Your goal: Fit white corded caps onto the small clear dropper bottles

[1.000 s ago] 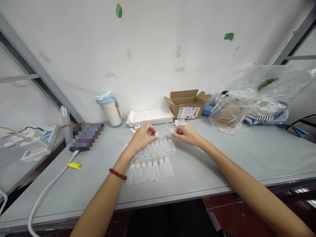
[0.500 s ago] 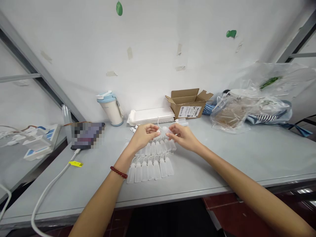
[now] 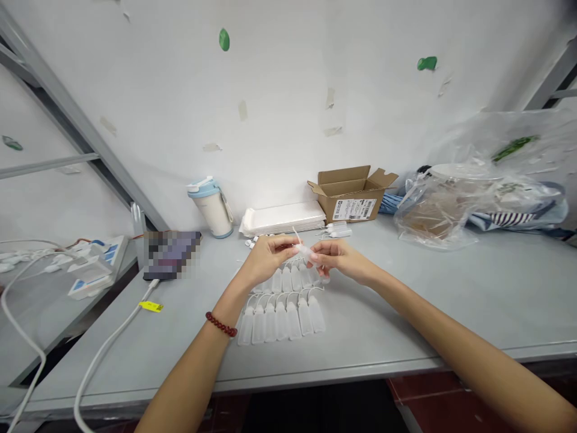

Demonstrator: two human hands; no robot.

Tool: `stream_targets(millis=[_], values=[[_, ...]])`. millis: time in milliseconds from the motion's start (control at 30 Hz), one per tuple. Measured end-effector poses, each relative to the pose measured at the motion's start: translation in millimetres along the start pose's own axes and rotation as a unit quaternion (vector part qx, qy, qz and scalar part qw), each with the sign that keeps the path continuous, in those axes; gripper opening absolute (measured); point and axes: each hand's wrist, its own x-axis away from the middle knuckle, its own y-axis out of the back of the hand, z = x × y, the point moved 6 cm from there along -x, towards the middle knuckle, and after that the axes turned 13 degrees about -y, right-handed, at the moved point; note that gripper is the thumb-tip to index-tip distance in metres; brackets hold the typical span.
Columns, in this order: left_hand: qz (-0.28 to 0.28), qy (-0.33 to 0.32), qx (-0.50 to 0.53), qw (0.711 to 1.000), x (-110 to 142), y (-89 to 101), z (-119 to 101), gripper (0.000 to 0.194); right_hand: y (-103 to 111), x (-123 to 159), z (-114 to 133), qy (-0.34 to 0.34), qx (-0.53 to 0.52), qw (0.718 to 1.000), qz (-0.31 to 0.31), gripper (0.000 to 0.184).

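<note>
Between my two hands is a small translucent plastic bottle (image 3: 304,250) with a thin white tube sticking up from its left end. My right hand (image 3: 334,258) is closed around the bottle's body. The fingers of my left hand (image 3: 273,255) pinch at its tube end. Below them on the table lies a front row of similar bottles (image 3: 281,322), side by side, with bent white tubes at their tops. A second row of bottles (image 3: 287,279) lies just behind, partly covered by my hands.
Along the wall stand a cream-and-blue tumbler (image 3: 211,207), a stack of white packets (image 3: 283,218) and an open cardboard box (image 3: 351,195). A few more bottles (image 3: 339,230) lie before the box. Plastic bags (image 3: 442,210) sit right; a phone (image 3: 171,255) with its cable lies left.
The bottle in my hands has tilted, and my left fingers have come onto its tube end. The whole view has shifted slightly; the rows of bottles lie as before.
</note>
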Motion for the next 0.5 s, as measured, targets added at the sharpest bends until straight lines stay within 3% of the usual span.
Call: stream_targets(millis=[100, 333, 500], values=[[0.007, -0.003, -0.017, 1.0, 0.0, -0.5, -1.0, 0.023, 1.7, 0.2, -0.2, -0.004, 0.005, 1.0, 0.003, 0.033], [0.001, -0.007, -0.038, 0.999, 1.3, -3.3, -5.9, 0.017, 6.6, 1.5, 2.7, 0.0, -0.013, 0.998, -0.066, 0.034], [-0.002, -0.004, -0.033, 0.999, 2.9, -7.7, -8.3, 0.021, 8.9, 3.3, 3.7, -0.012, -0.055, 0.997, -0.054, 0.032]])
